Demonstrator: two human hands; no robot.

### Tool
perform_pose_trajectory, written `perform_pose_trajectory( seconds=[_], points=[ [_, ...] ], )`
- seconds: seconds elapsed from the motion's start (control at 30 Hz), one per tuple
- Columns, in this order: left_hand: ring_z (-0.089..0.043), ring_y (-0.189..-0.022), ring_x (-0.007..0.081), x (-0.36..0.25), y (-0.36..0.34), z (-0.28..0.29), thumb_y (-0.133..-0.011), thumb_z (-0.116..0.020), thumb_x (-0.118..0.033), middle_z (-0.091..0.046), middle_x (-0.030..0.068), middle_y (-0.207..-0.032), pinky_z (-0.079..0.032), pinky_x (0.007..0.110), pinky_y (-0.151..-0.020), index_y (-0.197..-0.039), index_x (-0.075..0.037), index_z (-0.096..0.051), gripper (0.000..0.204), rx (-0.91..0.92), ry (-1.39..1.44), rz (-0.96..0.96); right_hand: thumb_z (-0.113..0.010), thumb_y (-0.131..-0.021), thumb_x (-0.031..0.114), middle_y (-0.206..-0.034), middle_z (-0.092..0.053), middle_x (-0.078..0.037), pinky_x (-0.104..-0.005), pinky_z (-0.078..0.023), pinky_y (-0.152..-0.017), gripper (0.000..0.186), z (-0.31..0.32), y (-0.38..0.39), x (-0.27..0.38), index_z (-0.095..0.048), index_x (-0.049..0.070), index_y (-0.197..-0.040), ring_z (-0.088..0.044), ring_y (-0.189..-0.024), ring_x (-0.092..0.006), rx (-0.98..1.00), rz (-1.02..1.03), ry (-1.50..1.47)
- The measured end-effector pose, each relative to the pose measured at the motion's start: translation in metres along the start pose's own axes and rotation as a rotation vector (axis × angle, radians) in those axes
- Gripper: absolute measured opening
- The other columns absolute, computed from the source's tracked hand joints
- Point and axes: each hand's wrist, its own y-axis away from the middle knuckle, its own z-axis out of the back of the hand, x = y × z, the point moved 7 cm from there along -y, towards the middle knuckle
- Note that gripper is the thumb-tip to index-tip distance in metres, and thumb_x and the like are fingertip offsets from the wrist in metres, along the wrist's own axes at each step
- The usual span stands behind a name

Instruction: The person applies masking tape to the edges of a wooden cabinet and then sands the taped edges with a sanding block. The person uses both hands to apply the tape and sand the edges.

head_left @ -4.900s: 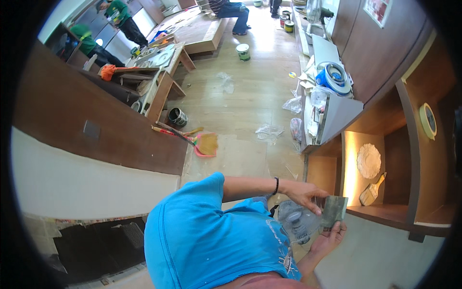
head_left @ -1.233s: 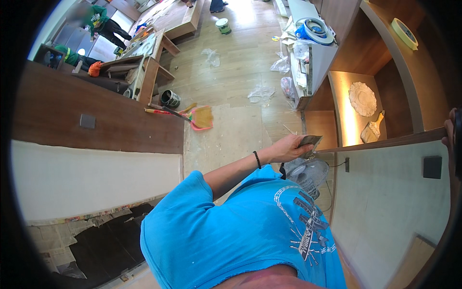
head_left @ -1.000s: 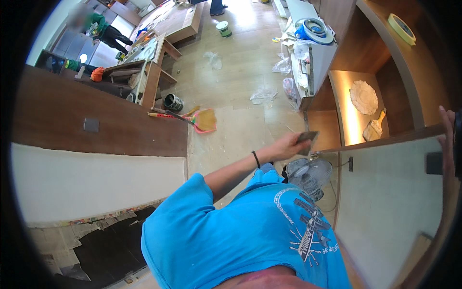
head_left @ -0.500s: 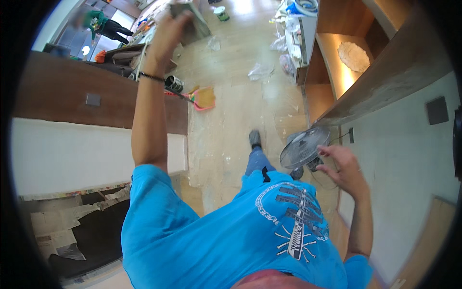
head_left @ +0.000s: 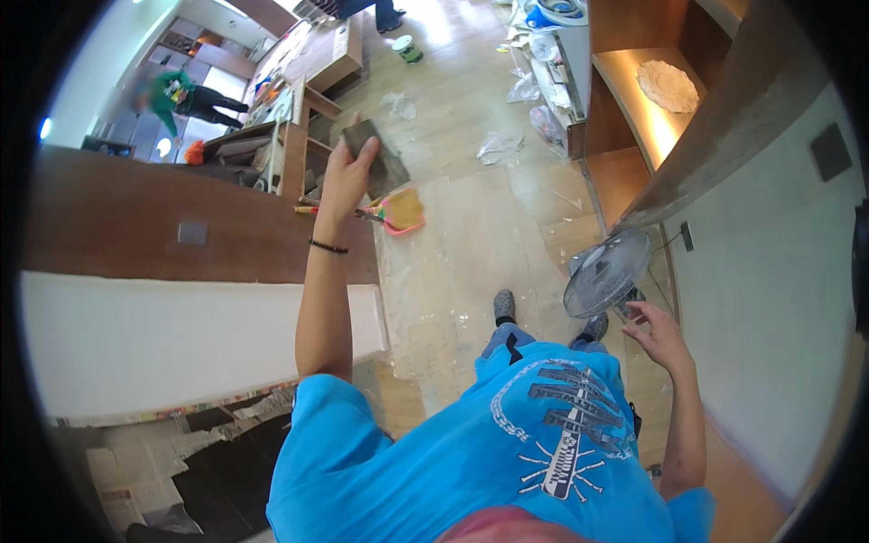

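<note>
My left hand [head_left: 348, 181] is raised out to the left, its fingers gripping a dark, flat rectangular piece [head_left: 384, 163] whose material I cannot make out. Beyond and below it on the floor lies a pink dustpan [head_left: 398, 226] with a yellow broom head. My right hand [head_left: 654, 333] hangs open at the right, fingers apart and bent, just below and beside a grey mesh fan [head_left: 605, 271] standing by the right wall. Both my feet [head_left: 504, 306] are on the dusty floor near the fan.
Wooden shelving [head_left: 615, 185] with a pale round piece [head_left: 668, 86] lines the right; a cluttered counter [head_left: 575, 77] lies beyond. A wood-panelled partition [head_left: 145, 213] is at left. A co-worker in green [head_left: 186, 100] stands behind a workbench [head_left: 294, 145]. Plastic scraps [head_left: 498, 147] and a tub [head_left: 407, 50] are on the floor.
My left hand carried the flat piece from near the right shelves up to the far left, then slightly down. My right hand left the right edge and moved down beside the fan, open.
</note>
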Motion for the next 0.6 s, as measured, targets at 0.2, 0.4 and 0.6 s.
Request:
perform_pose_trajectory(
  seconds=[0.2, 0.4, 0.6],
  points=[
    [-0.064, -0.067, 0.0283, 0.061, 0.09, -0.148, -0.103, -0.059, -0.042, -0.067, 0.0215, -0.079, -0.049, 0.046, -0.062, -0.095, 0.0, -0.068, 0.044, 0.325, -0.464, 0.082, -0.081, -0.085, 0.03, -0.115, -0.073, -0.018, -0.0408, -0.055, -0.092, 0.052, -0.108, -0.057, -0.072, -0.065, 0.001, -0.126, -0.071, -0.106, -0.0331, 0.2, -0.01, 0.042],
    [-0.074, -0.103, 0.0262, 0.269, 0.271, -0.374, -0.1, -0.052, -0.021, -0.077, 0.0106, -0.106, -0.048, 0.049, -0.097, -0.129, -0.022, -0.067, 0.034, 1.154, -0.911, -0.44, -0.069, -0.091, 0.042, -0.129, -0.07, -0.018, -0.0476, -0.053, -0.099, 0.055, -0.258, -0.108, -0.101, -0.067, 0.005, -0.131, -0.068, -0.117, -0.0365, 0.586, -0.149, 0.476],
    [-0.072, -0.11, 0.0258, 0.359, 0.391, -0.417, -0.103, -0.046, -0.027, -0.076, 0.0076, -0.115, -0.042, 0.056, -0.103, -0.124, -0.023, -0.071, 0.032, 1.504, -0.993, -0.249, -0.06, -0.092, 0.038, -0.136, -0.067, -0.015, -0.0471, -0.051, -0.102, 0.048, -0.389, -0.059, -0.215, -0.072, 0.009, -0.128, -0.065, -0.125, -0.0335, 0.761, -0.386, 0.462]
  ],
)
